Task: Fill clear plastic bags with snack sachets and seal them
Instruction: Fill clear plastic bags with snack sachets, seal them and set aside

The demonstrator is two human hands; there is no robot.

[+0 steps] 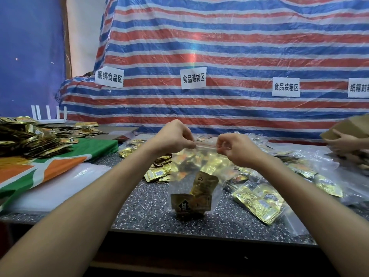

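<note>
A clear plastic zip bag (192, 176) hangs above the speckled dark table (151, 206), gold snack sachets (192, 198) at its bottom. The left hand (175, 136) and right hand (234, 148) each pinch its top strip with curled fingers, at opposite ends.

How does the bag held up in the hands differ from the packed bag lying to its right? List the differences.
The held bag hangs upright, pinched at its top strip by the left hand and right hand; the lying bag rests flat on the table. The held bag has a few sachets slumped at its bottom; the lying bag holds a full stack. Both are clear plastic.
</note>
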